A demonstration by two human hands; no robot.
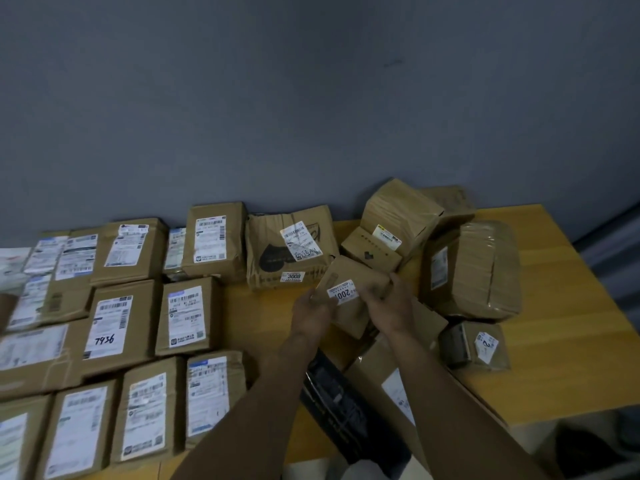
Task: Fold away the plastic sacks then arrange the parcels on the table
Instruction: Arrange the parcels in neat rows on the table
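Both hands grasp one small brown cardboard parcel [360, 282], the left hand [311, 313] curled round its near-left end and the right hand [391, 304] round its right end, holding it tilted just above the table [571, 306]. The table is smooth yellow wood, set against a plain grey-blue wall [311, 98]. The parcel's white sticker [343, 293] faces up (its digits start "200"). Just behind it sits a crumpled paper-wrapped parcel [273, 251] marked 3008. To the right lies a bulky bundle [481, 271] glossy with tape. Under the forearms lie a black box [346, 410] and a flat carton [377, 375]. At the left, labelled boxes [110, 323] lie in neat rows.
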